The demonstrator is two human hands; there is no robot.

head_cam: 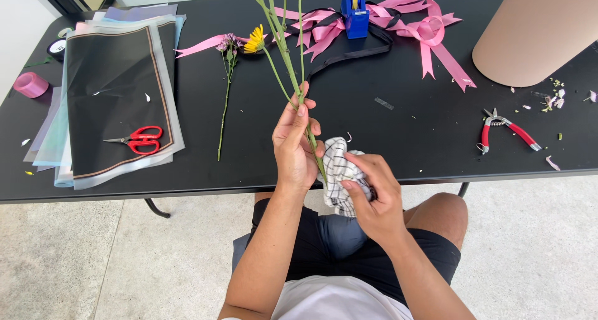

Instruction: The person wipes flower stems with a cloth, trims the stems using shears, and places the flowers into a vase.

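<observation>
My left hand point(293, 142) grips a bunch of green flower stems point(283, 52) upright over the front edge of the black table point(398, 133). Yellow blooms point(254, 40) top some of the stems. My right hand point(372, 195) holds a white cloth with a black grid pattern point(339, 170) against the lower ends of the stems, just below my left hand. Both hands are above my lap, at the table's near edge.
Red-handled scissors point(138, 139) lie on a stack of black and translucent wrapping sheets point(112, 89) at left. A single purple-flowered stem point(225, 96), pink ribbons point(386, 27), a blue tape dispenser point(355, 12), red-handled pruners point(504, 130), a large beige paper roll point(536, 33) and a pink tape roll point(30, 84) lie around.
</observation>
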